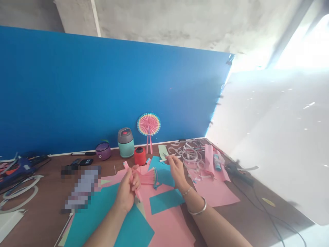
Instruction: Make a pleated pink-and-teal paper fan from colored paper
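Note:
My left hand (128, 188) is closed round a narrow pink folded-paper strip (136, 191), held slanted over the papers. Just right of its fingers lies a pleated pink paper fan piece (148, 177) with a multicoloured edge; I cannot tell whether it joins the strip. My right hand (175, 167) is raised over a blue paper sheet (164, 171), its thumb and fingertips pinched together. A small thin thing shows at those fingertips, too small to name. Behind both hands a finished round paper fan (148, 124) stands upright on two pink sticks against the blue panel.
A red container (140, 156), a turquoise jar (126, 144) and a purple pot (103, 151) stand at the back. White strips (190, 155) lie coiled at right, beside rolled pink paper (209, 160). Teal sheets (100, 209) cover the front. A glue gun (22, 169) lies left; cables run right.

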Demonstrator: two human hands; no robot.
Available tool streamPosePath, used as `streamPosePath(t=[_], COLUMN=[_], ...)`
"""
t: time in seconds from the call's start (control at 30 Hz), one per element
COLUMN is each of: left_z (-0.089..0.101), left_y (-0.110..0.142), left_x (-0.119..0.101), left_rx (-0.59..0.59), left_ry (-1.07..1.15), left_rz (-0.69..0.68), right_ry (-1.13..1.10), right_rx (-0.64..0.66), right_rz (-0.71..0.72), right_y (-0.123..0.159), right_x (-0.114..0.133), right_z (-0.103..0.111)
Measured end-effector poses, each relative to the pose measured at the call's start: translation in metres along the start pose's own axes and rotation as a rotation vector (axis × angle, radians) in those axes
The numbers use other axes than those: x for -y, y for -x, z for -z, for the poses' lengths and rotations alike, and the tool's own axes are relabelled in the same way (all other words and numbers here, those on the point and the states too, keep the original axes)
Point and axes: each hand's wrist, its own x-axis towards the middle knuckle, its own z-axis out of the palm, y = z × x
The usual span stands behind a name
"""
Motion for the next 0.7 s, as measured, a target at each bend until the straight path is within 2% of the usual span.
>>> streamPosePath(t=[0.17,0.33,0.43,0.53,0.7], left_z=[0.003,0.001,-0.001,-0.001,0.001], left_y=[0.001,0.004,0.005,0.005,0.003], left_x=[0.003,0.005,0.006,0.008,0.009], left_rx=[0.006,0.061,0.081,0.099,0.095], left_ry=[-0.09,-0.122,-0.129,-0.141,-0.15], left_rz=[0.003,0.044,0.074,0.082,0.077], right_ry=[0.19,0.676,0.991,1.221,1.312], right_rx=[0.107,0.138,0.11,0.017,-0.099], right_rz=[0.035,0.114,0.085,0.02,-0.065], right_y=[0.003,0.001,0.0,-0.003,-0.013], right_x=[-0.005,-0.008,-0.011,-0.014,-0.015], right_z=[-0.002,0.003,0.005,0.009,0.023])
